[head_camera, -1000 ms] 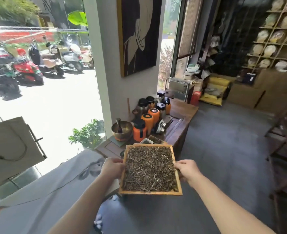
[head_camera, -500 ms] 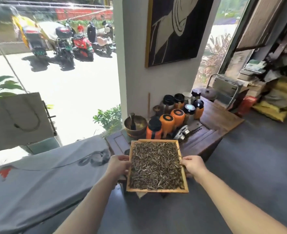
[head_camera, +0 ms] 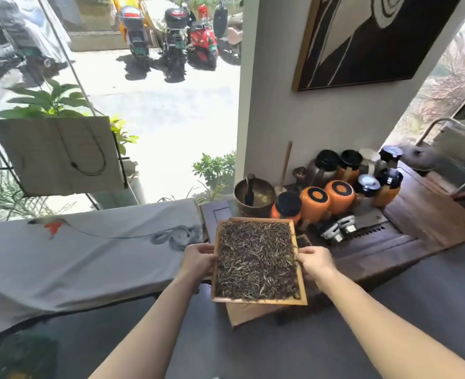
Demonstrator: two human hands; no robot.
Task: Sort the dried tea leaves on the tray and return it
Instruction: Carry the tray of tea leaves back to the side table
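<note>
I am holding one shallow, rectangular wooden tray (head_camera: 258,301) in the air before me, my left hand (head_camera: 198,259) clamping its left rim and my right hand (head_camera: 315,261) clamping its right. A loose, wiry bed of dried tea leaves (head_camera: 256,259) is filling it. Beyond, on a dark wooden table (head_camera: 406,236), one brass bowl (head_camera: 254,196) and three rounded orange jars (head_camera: 314,201) are standing.

No readable text anywhere in view.
Green number plates on the parked scooters (head_camera: 176,45) outside are too blurred to read; nothing else shows any lettering.
</note>
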